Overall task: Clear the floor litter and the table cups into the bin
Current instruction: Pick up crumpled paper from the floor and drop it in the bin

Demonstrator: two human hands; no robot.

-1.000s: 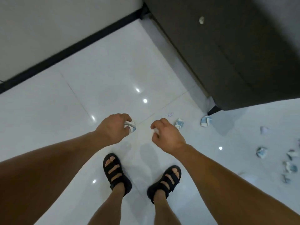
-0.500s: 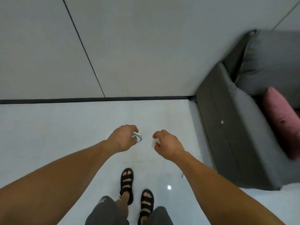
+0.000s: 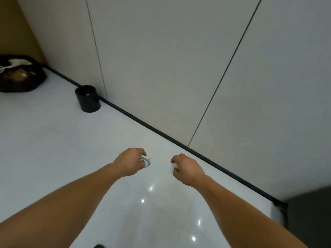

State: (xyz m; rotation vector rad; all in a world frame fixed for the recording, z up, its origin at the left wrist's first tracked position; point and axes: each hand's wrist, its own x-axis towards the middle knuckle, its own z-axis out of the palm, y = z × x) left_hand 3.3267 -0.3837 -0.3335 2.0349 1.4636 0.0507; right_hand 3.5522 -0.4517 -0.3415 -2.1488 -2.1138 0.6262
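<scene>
**Both hands hold litter, bin in sight**

Bin first: a small round black bin point(image 3: 87, 104) stands on the white floor point(image 3: 53, 149), right by the wall point(image 3: 161, 68), next to the black strip point(image 3: 143, 123) at the wall's foot. Its top is open. 1 small pale thing point(image 3: 87, 94) lies inside; can't tell what it is. In the far left corner sits a black bag point(image 3: 35, 81), open, w/ sth white & sth yellow-brown in it. Too blurry to name.

Hands: both are held out over the floor, well apart from the bin. L hand point(image 3: 129, 161): fingers point(image 3: 141, 151) curled tight round a white & blue paper wad point(image 3: 146, 159), which pokes out a bit. R hand point(image 3: 188, 169): fingers point(image 3: 176, 156) curled round a small white scrap point(image 3: 172, 168); only a bit of it shows.

Vs half a sec ago: the view has swung left. The bin & bag were not in view then; now they are. The grey sofa point(image 3: 309, 217) w/ its pink cushion filled the right side; now only a dark corner of it shows, bottom right. Both sandals showed then; now just 1 sandal tip point(image 3: 98, 246) at the bottom edge. Both hands still hold the same scraps, same way.
</scene>
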